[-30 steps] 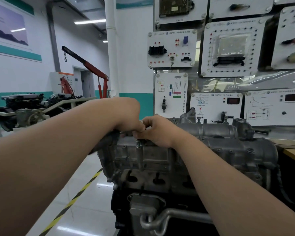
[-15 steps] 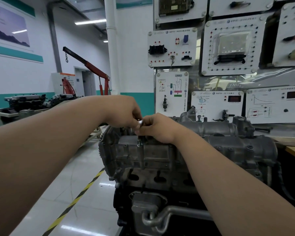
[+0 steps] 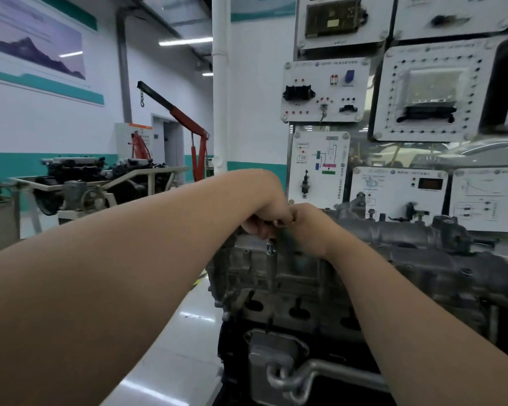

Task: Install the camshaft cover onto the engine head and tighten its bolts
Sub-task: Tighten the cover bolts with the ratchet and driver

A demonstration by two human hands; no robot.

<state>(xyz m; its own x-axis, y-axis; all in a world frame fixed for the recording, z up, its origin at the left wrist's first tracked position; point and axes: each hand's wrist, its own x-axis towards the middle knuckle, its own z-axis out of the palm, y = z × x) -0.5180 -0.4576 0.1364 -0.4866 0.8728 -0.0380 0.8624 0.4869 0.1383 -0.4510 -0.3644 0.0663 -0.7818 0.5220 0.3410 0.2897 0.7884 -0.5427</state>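
As both bare forearms stretch fwd from the bottom corners of the view, we meet first the big L forearm (image 3: 115, 273) and the thinner R forearm (image 3: 423, 317). Between them, at the bottom of the engine, a grey metal pipe (image 3: 320, 373) bends out from under a grey housing (image 3: 276, 350). Above that is the engine head (image 3: 276, 276), w/ dark oval ports along its near side. The camshaft cover (image 3: 408, 238) sits on top of the head and runs off to the right.

At the left end of the cover, on its near top edge, a short metal shaft (image 3: 271, 248) stands upright; bolt or tool bit, we cannot tell. The L hand (image 3: 266, 209) is over it, fingers curled down and closing on its top. The R hand (image 3: 313, 230) touches the L hand from the right, fingers also curled. We see only its back, so we cannot tell what it holds, if anything.

Just behind the engine is a board of white training panels (image 3: 323, 89), w/ a white column (image 3: 220, 83) at its left. Further back on the glossy floor (image 3: 173, 332), a pale frame carries other engines (image 3: 79, 171). A red engine hoist (image 3: 185, 118) stands near a doorway. On the far left wall hangs a mountain poster (image 3: 33, 51).
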